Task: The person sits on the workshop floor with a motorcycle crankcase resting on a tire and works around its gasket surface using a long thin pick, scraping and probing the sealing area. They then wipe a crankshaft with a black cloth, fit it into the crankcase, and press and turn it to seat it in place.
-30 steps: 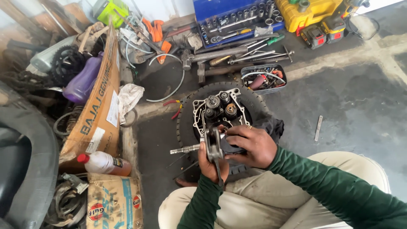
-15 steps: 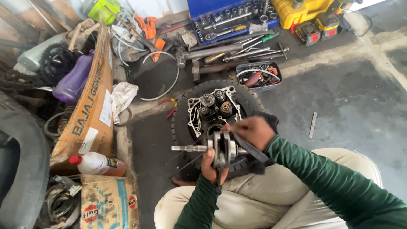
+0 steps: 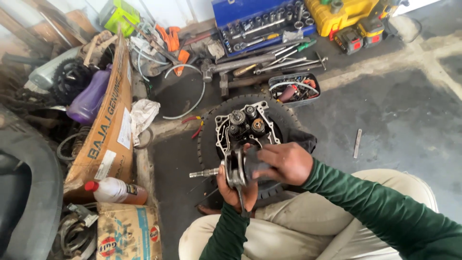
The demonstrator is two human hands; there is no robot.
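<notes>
two hands in green sleeves. one crankshaft. one engine case on one tyre. one blue socket set, one yellow tool case, one purple jug, one red-capped bottle, two cardboard boxes.

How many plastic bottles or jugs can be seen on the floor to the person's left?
2. A purple jug lies at the far left beside the long cardboard box; a white bottle with a red cap lies on its side nearer the person, at that box's near end. The clutter may hide others.
</notes>
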